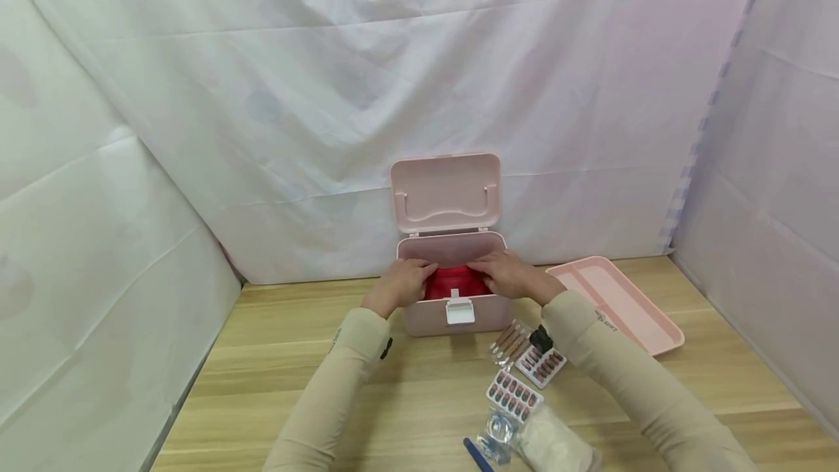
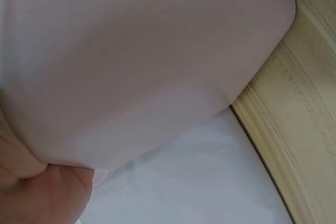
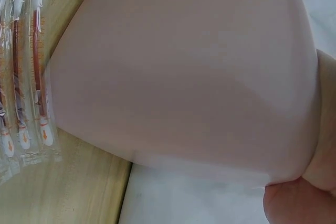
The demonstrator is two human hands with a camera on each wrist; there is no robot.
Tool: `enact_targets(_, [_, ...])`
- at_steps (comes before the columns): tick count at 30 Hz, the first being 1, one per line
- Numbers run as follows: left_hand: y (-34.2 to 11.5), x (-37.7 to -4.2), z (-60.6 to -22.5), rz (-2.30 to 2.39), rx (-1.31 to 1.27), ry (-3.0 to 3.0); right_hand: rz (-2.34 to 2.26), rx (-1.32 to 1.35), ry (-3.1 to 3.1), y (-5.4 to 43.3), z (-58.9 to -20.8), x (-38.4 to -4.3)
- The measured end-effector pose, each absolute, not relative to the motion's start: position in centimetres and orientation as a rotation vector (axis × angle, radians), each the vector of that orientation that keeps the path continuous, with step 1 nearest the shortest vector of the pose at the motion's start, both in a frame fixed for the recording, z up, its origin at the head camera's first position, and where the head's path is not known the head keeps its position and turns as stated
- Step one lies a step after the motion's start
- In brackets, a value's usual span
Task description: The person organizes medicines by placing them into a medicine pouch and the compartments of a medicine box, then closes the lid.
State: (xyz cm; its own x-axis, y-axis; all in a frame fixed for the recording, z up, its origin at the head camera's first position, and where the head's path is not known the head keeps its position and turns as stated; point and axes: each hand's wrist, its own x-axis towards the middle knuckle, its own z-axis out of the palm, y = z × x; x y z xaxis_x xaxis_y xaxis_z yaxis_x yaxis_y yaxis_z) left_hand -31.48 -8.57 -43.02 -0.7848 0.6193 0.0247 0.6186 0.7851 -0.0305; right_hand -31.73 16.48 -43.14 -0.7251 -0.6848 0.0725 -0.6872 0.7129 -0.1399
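Note:
A pale pink lidded box (image 1: pixel 426 317) stands near the back of the table, its lid (image 1: pixel 446 199) raised. Inside lies a red, fabric-looking item (image 1: pixel 457 281); its exact kind does not show. My left hand (image 1: pixel 401 284) reaches over the left rim, fingertips at the item's left edge. From the other side my right hand (image 1: pixel 507 273) comes over the right rim to the item's right edge. How the fingers close within the box is hidden. Each wrist view shows a box wall, with part of the left hand (image 2: pixel 47 192) or right hand (image 3: pixel 299 198) at its rim.
A pink divided tray (image 1: pixel 639 304) lies to the right, partly behind the right sleeve. In front are wrapped cotton swabs (image 1: pixel 510 343), two cards of press-on nails (image 1: pixel 514 395), small clear packets (image 1: pixel 498 432), a white bundle (image 1: pixel 553 443) and a blue stick (image 1: pixel 477 454). White cloth (image 1: pixel 314 130) hangs behind.

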Motion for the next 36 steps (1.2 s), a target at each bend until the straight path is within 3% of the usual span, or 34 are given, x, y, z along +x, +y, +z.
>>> enact_targets(24, [-9.6, -32.4, -44.0, -0.363, -0.895, -2.849, 0.484, 1.100, -2.776, 16.6, -44.0, -32.8])
enact_targets(31, [-9.3, -32.9, -44.4, -0.336, -0.878, -2.774, 0.556, 1.077, -2.542, 18.5, -44.1, -32.5])
enact_targets(36, [-8.8, -33.1, -44.5, -0.367, -0.868, -2.740, 0.561, 0.918, -2.524, 21.1, -43.8, -31.4])
